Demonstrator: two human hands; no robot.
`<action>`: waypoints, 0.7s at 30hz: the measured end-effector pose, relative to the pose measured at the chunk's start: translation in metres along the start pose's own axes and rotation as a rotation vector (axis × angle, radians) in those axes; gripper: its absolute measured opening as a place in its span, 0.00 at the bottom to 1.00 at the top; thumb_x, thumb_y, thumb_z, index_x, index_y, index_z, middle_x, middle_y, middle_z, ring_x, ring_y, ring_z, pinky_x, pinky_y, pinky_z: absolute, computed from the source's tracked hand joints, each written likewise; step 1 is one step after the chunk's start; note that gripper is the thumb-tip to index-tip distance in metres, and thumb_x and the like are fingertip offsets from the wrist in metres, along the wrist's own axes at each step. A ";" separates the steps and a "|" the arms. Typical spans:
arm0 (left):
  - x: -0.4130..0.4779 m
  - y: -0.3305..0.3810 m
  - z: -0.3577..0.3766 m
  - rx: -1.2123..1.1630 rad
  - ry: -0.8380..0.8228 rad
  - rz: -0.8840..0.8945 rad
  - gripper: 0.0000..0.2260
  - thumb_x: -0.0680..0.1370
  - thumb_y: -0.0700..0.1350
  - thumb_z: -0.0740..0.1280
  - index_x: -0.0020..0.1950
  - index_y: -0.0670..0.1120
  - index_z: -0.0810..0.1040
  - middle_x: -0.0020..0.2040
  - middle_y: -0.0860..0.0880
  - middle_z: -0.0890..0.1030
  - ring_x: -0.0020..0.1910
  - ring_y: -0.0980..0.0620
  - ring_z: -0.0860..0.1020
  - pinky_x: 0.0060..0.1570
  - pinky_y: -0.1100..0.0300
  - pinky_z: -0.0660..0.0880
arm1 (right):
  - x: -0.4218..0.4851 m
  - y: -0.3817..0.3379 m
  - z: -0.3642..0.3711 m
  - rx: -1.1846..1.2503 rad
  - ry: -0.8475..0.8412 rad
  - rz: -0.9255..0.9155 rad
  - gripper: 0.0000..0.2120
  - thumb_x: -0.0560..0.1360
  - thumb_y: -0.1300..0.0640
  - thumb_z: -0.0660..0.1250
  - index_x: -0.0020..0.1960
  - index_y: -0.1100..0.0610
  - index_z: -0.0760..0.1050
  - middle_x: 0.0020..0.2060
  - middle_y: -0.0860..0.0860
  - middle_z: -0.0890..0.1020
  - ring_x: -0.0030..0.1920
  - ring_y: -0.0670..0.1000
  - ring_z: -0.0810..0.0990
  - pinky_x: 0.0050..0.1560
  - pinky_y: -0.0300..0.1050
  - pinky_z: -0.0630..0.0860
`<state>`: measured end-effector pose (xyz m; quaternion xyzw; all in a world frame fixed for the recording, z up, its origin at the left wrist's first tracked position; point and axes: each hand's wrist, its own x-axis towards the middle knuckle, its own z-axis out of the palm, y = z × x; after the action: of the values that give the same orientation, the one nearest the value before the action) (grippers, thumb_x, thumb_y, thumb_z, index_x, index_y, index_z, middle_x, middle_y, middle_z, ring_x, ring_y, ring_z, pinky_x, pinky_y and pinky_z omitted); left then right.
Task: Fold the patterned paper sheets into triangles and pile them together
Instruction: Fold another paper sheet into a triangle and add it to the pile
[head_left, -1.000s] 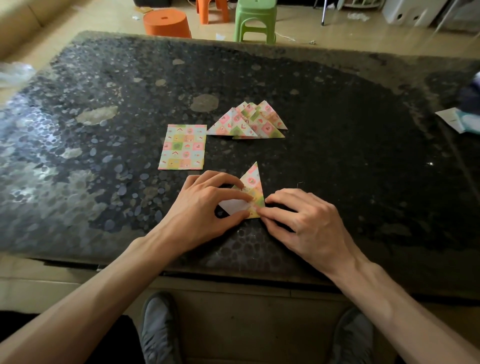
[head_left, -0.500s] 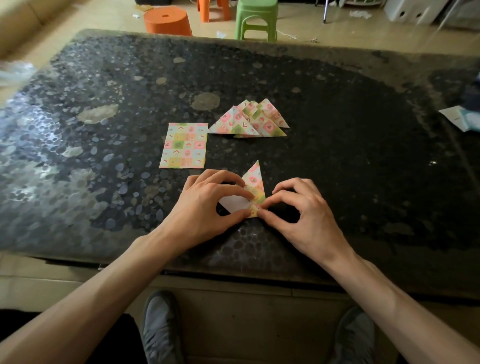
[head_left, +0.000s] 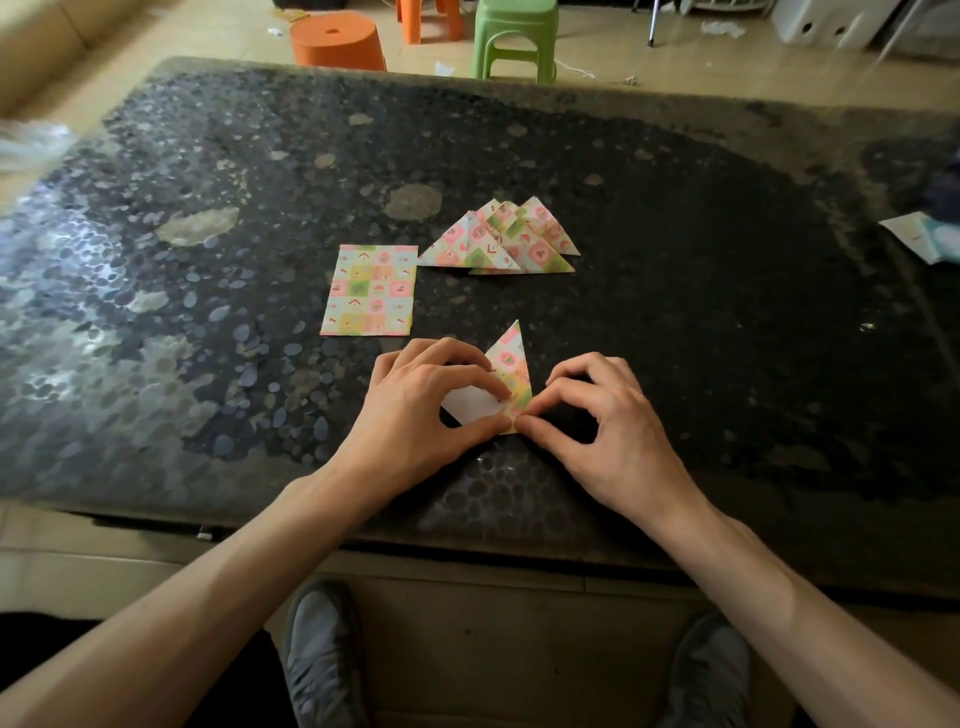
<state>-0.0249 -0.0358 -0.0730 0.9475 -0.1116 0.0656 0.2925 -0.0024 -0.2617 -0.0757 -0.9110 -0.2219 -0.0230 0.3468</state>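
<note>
We see both hands on one half-folded paper (head_left: 511, 366), which lies near the front edge of the dark, speckled tabletop (head_left: 727, 312). The paper is a tall pointed shape with pink, green and yellow squares, and its tip points away from us. A white flap of it shows under the left hand (head_left: 415, 410). That hand lies on the left side of the paper, fingers curled over it, and its thumb and first finger pinch the bottom corner. The right hand (head_left: 608, 431) sits just to the right of the paper. Its fingers are curled too, and its thumb and first finger pinch the same bottom corner from that side.

Just past the paper and a little to its left lies a flat sheet (head_left: 370, 291) with the same squares, not folded. Farther past the paper lies a pile of triangles (head_left: 498, 241), fanned out so each one partly covers the next. Far to the right of the paper lies a pale scrap (head_left: 917, 241). Way past the paper, on the floor, stand an orange stool (head_left: 337, 41) and a green stool (head_left: 514, 36).

The little pictures on the sheets are too small for us to read any words.
</note>
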 end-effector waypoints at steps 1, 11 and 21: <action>0.000 0.000 0.000 -0.001 0.002 0.000 0.14 0.73 0.67 0.69 0.54 0.64 0.83 0.60 0.65 0.76 0.65 0.61 0.68 0.64 0.54 0.61 | 0.000 0.000 0.000 -0.001 -0.002 0.004 0.07 0.74 0.45 0.76 0.48 0.47 0.85 0.52 0.41 0.76 0.60 0.43 0.71 0.60 0.43 0.72; 0.001 0.000 0.002 -0.006 0.012 -0.008 0.14 0.72 0.69 0.69 0.53 0.65 0.82 0.60 0.66 0.75 0.64 0.62 0.67 0.64 0.55 0.59 | 0.002 -0.003 0.002 -0.004 -0.014 0.032 0.07 0.75 0.46 0.76 0.49 0.48 0.84 0.53 0.42 0.75 0.61 0.44 0.70 0.61 0.47 0.73; 0.003 -0.001 0.002 0.010 0.007 -0.016 0.13 0.72 0.67 0.70 0.53 0.65 0.83 0.60 0.65 0.75 0.64 0.62 0.67 0.64 0.55 0.58 | 0.006 -0.004 0.003 -0.008 -0.053 0.059 0.06 0.74 0.46 0.76 0.50 0.46 0.84 0.53 0.40 0.75 0.61 0.43 0.69 0.62 0.42 0.69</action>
<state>-0.0213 -0.0368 -0.0743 0.9495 -0.1024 0.0671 0.2887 0.0006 -0.2551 -0.0741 -0.9188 -0.2042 0.0106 0.3378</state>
